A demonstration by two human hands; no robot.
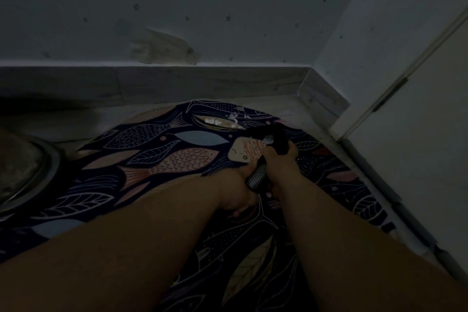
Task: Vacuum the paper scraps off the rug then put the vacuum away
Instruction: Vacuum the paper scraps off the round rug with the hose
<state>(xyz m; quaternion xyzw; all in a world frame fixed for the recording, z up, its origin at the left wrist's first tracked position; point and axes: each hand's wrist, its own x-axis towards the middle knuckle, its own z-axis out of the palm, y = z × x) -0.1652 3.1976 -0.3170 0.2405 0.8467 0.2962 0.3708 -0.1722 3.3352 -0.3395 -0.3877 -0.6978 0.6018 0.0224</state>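
A person's two hands work a vacuum hose (257,178) across a round fish-patterned rug (177,157) in a dim room corner, with the cleaning seemingly about to start or barely begun. A cluster of white paper scraps (220,120) lies uncollected on the rug's far edge, just beyond the dark nozzle (274,135), which points toward them but has not reached them. The left hand (238,192) has its grip closed round the ribbed, metal-coloured hose over the middle of the rug. The right hand (279,158), just ahead of it, has its grip wrapped round the dark tube behind the nozzle. Left to do, on this evidence, are lifting the scraps and putting the vacuum away. The machine's body is out of view, so where it belongs cannot be told. By count there are one rug, one hose, one nozzle and two hands, both holding the hose assembly. The scraps number perhaps half a dozen, though they are too small and dimly lit for a firm tally. One metal basin (30,172) sits off the rug's left edge. A pale skirting board (177,81) runs behind the rug, and a white door (417,121) stands to its right.
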